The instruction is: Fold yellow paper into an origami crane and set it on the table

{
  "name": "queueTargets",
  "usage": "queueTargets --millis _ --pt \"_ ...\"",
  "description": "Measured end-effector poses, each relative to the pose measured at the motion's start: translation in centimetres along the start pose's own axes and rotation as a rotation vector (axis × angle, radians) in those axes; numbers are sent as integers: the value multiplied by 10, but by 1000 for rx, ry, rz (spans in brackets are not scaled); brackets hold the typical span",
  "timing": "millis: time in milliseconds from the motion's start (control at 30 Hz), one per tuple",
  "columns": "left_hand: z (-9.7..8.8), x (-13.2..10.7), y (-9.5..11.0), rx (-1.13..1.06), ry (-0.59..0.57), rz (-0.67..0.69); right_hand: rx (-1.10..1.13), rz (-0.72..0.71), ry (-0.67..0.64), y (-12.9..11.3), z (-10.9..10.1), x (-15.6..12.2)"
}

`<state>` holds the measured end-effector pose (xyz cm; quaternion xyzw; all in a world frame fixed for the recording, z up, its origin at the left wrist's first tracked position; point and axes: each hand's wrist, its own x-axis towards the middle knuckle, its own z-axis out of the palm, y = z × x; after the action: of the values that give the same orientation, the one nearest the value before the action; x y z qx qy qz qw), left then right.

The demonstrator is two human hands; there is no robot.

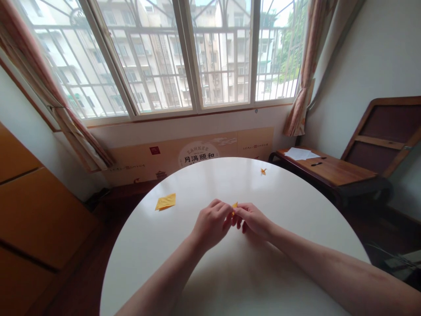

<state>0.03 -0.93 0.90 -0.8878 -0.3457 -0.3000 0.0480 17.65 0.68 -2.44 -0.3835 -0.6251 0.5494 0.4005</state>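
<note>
My left hand [212, 224] and my right hand [252, 219] meet over the middle of the round white table [296, 210]. Both pinch one small piece of orange folded paper [234, 204], of which only a tip shows between the fingertips. A stack of flat orange paper squares [165, 202] lies on the table to the left of my hands. A tiny folded orange paper figure [263, 171] stands near the table's far right edge.
A wooden bench [332, 169] with white sheets [299, 153] and a dark pen stands at the right wall. Orange-brown cabinets [36, 210] line the left. A printed cardboard panel [197, 156] leans under the barred window [184, 57], which has curtains on both sides.
</note>
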Motion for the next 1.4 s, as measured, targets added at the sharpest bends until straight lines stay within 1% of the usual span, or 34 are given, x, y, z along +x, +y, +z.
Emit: queueTargets --millis 133,400,533,733,967,1067,1267,1400 --pt "-1 0 -3 0 18 3 25 4 23 0 0 0" --pt "-4 1 -7 43 25 67 37 12 27 1 -1 0" --pt "-3 2 -4 80 45 52 26 17 28 1 -1 0" --pt "-2 2 -2 98 17 23 -4 19 15 2 0 2" --pt "-1 2 -4 133 34 41 -24 12 25 5 0 4" --pt "-2 1 -7 119 56 67 -6 7 4 6 -2 4" --pt "-11 0 -11 92 67 164 42 0 -62 5 -6 4" --pt "-14 0 -12 33 73 144 42 -17 -78 1 -7 3"
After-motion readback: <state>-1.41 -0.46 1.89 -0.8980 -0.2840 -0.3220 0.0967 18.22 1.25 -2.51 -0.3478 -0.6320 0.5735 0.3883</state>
